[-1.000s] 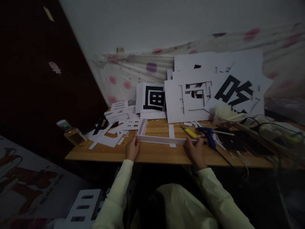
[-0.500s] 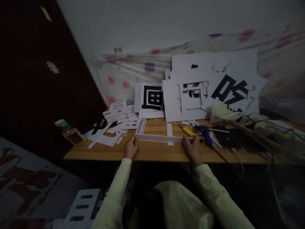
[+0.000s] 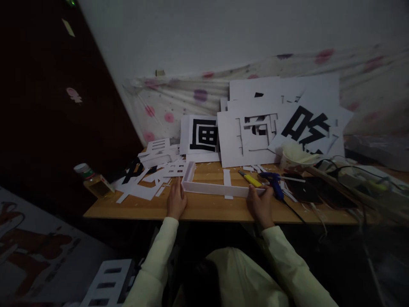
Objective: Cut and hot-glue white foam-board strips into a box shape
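Observation:
A white L-shaped foam-board piece stands on edge on the wooden table, its long strip running left to right and its short arm pointing back. My left hand is closed at its left corner, fingers along the outer side. My right hand pinches the far right end of the long strip between thumb and fingers. A flat white strip lies crosswise, passing under the long strip. Just beyond my right hand are a yellow utility knife and a blue glue gun.
Paper cutouts and scraps cover the table's left side, beside a bottle. Boards with black characters and a cut-out board lean at the back. A paper bowl, dark phones and cables crowd the right.
My left hand's fingers have shifted forward along the outer side of the corner. My right hand keeps its pinch on the strip's end. The view has tilted slightly.

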The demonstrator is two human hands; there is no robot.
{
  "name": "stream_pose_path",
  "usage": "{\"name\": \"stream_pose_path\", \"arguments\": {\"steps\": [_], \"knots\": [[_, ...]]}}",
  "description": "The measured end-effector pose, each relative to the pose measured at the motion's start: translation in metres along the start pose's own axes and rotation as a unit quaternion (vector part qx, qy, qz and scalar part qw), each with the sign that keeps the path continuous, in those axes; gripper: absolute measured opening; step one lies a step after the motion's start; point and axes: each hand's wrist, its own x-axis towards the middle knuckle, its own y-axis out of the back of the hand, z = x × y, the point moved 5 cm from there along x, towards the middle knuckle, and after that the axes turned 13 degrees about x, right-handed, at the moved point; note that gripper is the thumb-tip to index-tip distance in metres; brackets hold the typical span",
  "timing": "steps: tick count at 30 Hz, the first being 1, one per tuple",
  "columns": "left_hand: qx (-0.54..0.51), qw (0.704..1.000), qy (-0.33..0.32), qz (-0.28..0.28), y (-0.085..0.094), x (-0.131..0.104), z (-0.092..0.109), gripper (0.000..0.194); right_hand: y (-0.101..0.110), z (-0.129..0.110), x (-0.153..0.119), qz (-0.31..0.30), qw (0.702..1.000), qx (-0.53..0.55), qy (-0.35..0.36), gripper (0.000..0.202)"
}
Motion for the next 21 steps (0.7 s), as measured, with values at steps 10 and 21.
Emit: {"name": "stream_pose_path", "arguments": {"steps": [10,21], "knots": [[0.15,0.954,-0.243,0.087,0.03,-0.003,0.04,0.036,0.018,-0.03,0.028,-0.047,0.992,-0.105,0.043,0.056],[-0.083,0.973,-0.201,-0.076,0.041,0.043,0.034,0.02,-0.005,-0.074,-0.012,-0.134,0.86,-0.429,0.243,0.018]]}}
